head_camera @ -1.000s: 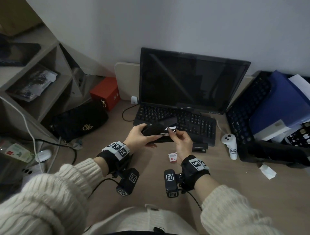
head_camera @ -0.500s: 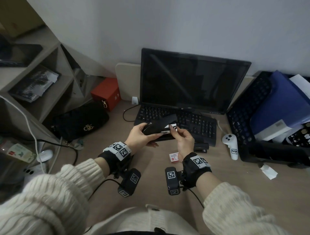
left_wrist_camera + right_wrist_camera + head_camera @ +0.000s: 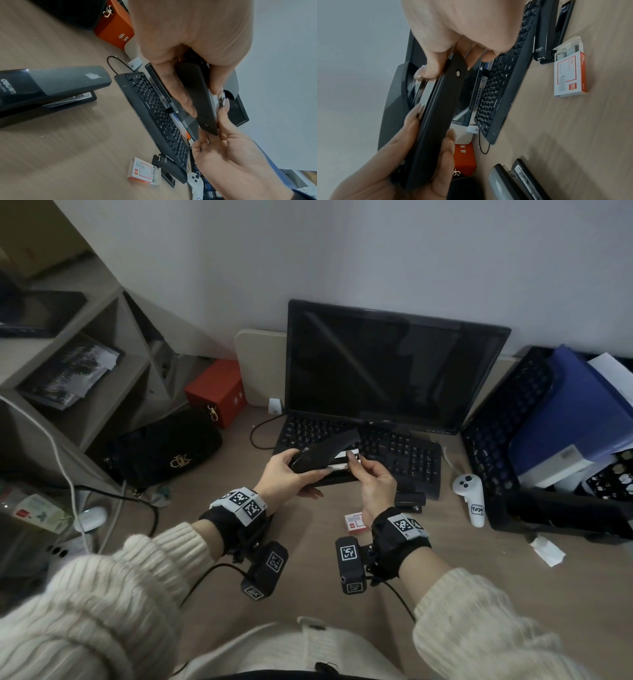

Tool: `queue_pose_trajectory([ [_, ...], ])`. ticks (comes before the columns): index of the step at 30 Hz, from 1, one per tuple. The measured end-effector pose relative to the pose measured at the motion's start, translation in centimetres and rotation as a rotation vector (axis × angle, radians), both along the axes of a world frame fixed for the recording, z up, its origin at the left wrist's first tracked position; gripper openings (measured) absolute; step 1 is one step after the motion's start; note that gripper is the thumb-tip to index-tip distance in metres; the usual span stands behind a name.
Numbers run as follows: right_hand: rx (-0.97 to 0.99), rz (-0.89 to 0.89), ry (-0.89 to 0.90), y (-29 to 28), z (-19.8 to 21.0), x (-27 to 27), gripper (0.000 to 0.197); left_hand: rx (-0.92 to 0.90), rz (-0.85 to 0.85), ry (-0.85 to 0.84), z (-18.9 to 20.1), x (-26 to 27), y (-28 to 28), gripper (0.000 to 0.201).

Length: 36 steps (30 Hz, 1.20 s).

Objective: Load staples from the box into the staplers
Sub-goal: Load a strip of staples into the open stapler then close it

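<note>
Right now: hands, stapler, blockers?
Left hand grips open stapler in the air. Right hand pinches its front end. Staple box open on desk. Nothing blocking.

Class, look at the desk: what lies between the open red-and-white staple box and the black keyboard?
A small black stapler lies between the red-and-white staple box and the black keyboard, clearest in the right wrist view.

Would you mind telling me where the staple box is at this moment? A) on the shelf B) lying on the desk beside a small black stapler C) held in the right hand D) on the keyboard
B: the staple box lies open on the desk next to the small black stapler, while both hands are on another stapler.
</note>
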State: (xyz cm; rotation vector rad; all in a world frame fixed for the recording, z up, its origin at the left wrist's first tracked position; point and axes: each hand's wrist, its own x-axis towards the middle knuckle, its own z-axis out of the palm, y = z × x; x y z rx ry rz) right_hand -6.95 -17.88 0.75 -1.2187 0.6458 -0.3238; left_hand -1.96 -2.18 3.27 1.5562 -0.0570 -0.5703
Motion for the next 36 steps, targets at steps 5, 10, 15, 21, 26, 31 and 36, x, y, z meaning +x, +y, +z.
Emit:
queue_pose_trajectory([
  [5,0.015,-0.002,0.001,-0.01,-0.22,0.03,0.011,0.004,-0.001,0.005,-0.15,-0.01,0.03,0.043],
  [10,0.025,-0.008,0.006,-0.04,-0.39,0.08,0.013,0.010,0.002,0.003,-0.16,-0.02,0.01,0.042],
  [15,0.036,-0.007,0.007,-0.03,-0.29,0.04,0.013,0.023,-0.004,-0.001,-0.19,0.02,0.08,0.044],
  [21,0.065,0.001,0.015,-0.13,-0.35,-0.07,0.014,0.041,-0.010,-0.006,-0.29,-0.14,-0.09,0.043],
  [26,0.093,0.021,0.032,-0.09,-0.59,-0.74,0.022,0.068,-0.018,-0.004,-0.40,-0.48,-0.28,0.039],
  [31,0.109,0.013,0.056,-0.06,-0.88,-0.85,0.031,0.085,-0.017,-0.010,-0.14,-0.81,-0.41,0.038],
  [36,0.143,0.014,0.052,-0.05,-0.62,-0.87,0.031,0.099,-0.006,-0.022,0.20,-0.75,-0.45,0.039],
])
